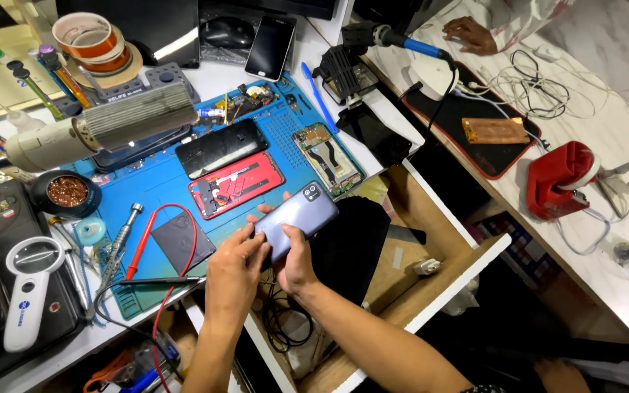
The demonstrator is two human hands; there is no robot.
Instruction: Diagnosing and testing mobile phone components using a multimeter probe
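Cluttered repair surface [205, 80] carries a blue work mat [147, 196], an open red phone frame [236, 185] and a black screen panel [221, 148]. I hold the grey phone back cover [296, 218] above the mat's near edge, over an open drawer [431, 240]. Left hand [233, 275] and right hand [294, 263] both pinch its lower end. I judge it thin, light, flexible and slippery; grip by the edges.
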